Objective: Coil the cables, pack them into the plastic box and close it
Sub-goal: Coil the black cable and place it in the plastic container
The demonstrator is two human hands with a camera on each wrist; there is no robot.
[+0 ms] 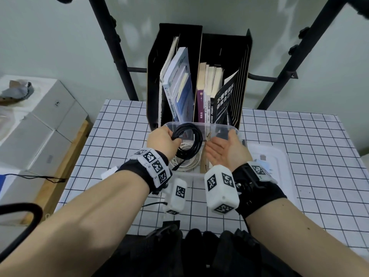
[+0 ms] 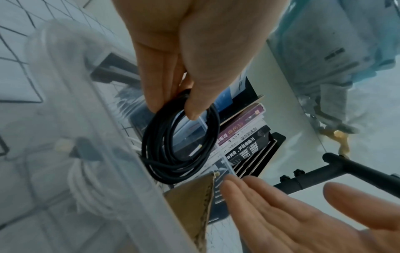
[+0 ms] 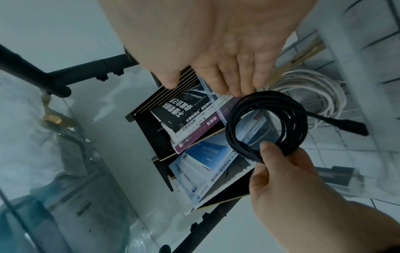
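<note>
A black cable wound into a coil (image 1: 190, 139) hangs over the left half of the clear plastic box (image 1: 219, 126) on the checked table. My left hand (image 1: 173, 137) pinches the coil at its left side, and its plug end (image 3: 350, 125) sticks out. Below it a white coiled cable (image 1: 189, 163) lies on the box floor. My right hand (image 1: 220, 141) is open, palm up, over the right half of the box and touches nothing. In the left wrist view thumb and fingers (image 2: 192, 109) clamp the black coil (image 2: 179, 150). A cardboard divider (image 1: 204, 163) stands in the box.
The box's clear lid (image 1: 279, 158) lies on the table just right of the box. A black file holder with books (image 1: 199, 86) stands right behind the box. White cartons (image 1: 40, 126) are stacked left of the table. Black frame poles (image 1: 119, 56) rise behind.
</note>
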